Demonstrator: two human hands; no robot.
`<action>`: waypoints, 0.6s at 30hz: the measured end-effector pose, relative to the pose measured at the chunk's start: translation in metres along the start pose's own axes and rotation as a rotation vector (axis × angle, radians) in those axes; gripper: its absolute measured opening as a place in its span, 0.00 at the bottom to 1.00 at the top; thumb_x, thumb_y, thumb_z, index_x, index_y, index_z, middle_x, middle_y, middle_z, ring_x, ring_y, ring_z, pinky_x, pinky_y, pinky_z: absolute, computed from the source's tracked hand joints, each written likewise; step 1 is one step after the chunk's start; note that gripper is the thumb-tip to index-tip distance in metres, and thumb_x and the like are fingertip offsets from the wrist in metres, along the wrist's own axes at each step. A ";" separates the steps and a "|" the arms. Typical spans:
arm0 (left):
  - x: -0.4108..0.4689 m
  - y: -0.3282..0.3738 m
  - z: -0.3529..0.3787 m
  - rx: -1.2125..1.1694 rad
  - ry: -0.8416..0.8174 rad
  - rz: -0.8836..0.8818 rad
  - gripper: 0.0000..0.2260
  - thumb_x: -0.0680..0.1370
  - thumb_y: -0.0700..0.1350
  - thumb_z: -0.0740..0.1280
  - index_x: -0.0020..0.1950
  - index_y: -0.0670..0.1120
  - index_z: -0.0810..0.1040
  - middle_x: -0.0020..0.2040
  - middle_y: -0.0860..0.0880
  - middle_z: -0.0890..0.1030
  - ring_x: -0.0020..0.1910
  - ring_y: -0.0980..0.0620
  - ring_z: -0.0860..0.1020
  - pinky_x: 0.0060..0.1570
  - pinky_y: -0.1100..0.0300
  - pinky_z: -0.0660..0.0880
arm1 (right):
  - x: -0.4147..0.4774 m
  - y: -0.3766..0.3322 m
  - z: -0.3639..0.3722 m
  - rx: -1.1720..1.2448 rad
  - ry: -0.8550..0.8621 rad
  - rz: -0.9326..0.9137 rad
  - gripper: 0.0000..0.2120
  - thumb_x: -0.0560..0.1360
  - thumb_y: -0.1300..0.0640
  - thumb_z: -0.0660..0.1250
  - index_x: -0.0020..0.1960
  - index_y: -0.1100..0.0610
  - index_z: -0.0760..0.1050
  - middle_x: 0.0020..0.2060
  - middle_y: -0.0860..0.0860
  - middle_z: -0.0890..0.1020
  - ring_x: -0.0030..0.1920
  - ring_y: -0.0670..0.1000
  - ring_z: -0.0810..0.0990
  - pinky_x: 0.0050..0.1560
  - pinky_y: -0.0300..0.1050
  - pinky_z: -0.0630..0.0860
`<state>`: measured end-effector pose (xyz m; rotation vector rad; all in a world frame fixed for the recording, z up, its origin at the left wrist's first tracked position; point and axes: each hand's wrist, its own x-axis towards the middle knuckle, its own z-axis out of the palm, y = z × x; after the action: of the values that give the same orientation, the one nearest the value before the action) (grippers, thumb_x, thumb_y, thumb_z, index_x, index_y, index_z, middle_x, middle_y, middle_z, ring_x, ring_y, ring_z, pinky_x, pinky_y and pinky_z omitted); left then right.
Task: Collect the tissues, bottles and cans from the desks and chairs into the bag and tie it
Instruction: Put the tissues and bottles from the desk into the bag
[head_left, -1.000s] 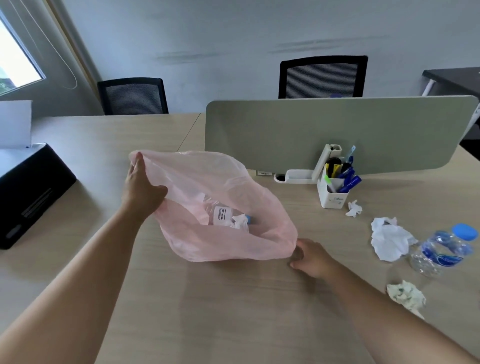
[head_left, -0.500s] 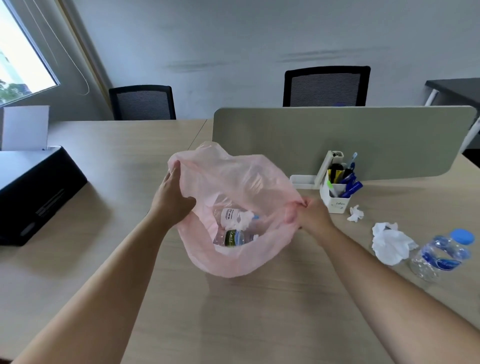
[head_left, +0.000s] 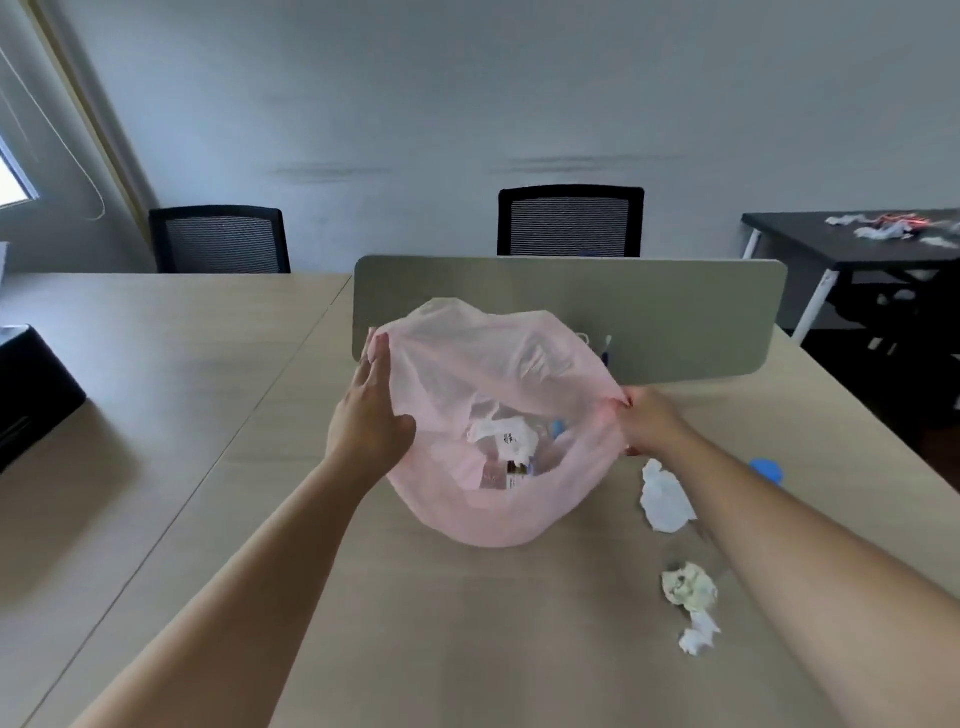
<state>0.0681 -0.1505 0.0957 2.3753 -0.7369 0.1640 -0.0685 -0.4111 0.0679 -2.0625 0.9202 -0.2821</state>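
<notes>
A thin pink plastic bag (head_left: 498, 509) stands open on the wooden desk (head_left: 208, 395), with bottles and crumpled tissues (head_left: 506, 441) showing inside. My left hand (head_left: 371, 410) grips the bag's left rim, thumb pinching the plastic. Across the opening, my right hand (head_left: 649, 421) holds the right rim, pulling the mouth wide. Right of the bag lie a white tissue (head_left: 665, 499), a yellowish crumpled tissue (head_left: 688, 590) and a small white scrap (head_left: 698, 636). The blue cap of a bottle (head_left: 768, 470) peeks out behind my right forearm; the bottle's body is hidden.
A grey-green divider screen (head_left: 675, 312) stands behind the bag, hiding a pen holder. Two black chairs (head_left: 571, 221) are beyond the desk. A black printer (head_left: 31, 389) sits at the left edge. A dark table (head_left: 852, 244) at the far right carries more litter.
The bag has shifted right and been raised, its mouth pulled wider between both hands. The view has tilted up and right, so the pen holder is now behind the bag.
</notes>
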 end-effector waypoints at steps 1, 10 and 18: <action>-0.002 0.010 0.011 0.002 -0.023 0.027 0.41 0.70 0.34 0.63 0.78 0.49 0.45 0.79 0.54 0.50 0.69 0.43 0.68 0.49 0.56 0.71 | -0.005 0.014 -0.010 -0.008 -0.067 0.027 0.08 0.77 0.59 0.59 0.51 0.58 0.76 0.43 0.56 0.78 0.36 0.54 0.76 0.32 0.40 0.71; -0.013 0.064 0.062 0.072 -0.103 0.003 0.43 0.70 0.34 0.63 0.78 0.49 0.43 0.79 0.53 0.50 0.65 0.40 0.71 0.47 0.51 0.73 | 0.022 0.121 -0.115 -0.721 -0.040 0.120 0.29 0.74 0.45 0.62 0.74 0.45 0.61 0.74 0.55 0.62 0.71 0.59 0.65 0.69 0.51 0.64; -0.028 0.074 0.081 0.117 -0.136 -0.052 0.43 0.70 0.34 0.64 0.78 0.49 0.42 0.79 0.53 0.49 0.68 0.42 0.70 0.47 0.55 0.71 | 0.004 0.145 -0.107 -0.523 -0.030 0.020 0.06 0.73 0.56 0.70 0.47 0.56 0.76 0.52 0.57 0.79 0.46 0.56 0.76 0.44 0.43 0.70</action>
<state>-0.0015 -0.2344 0.0639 2.5343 -0.7458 0.0243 -0.1923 -0.5334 0.0219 -2.5205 1.0778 0.0072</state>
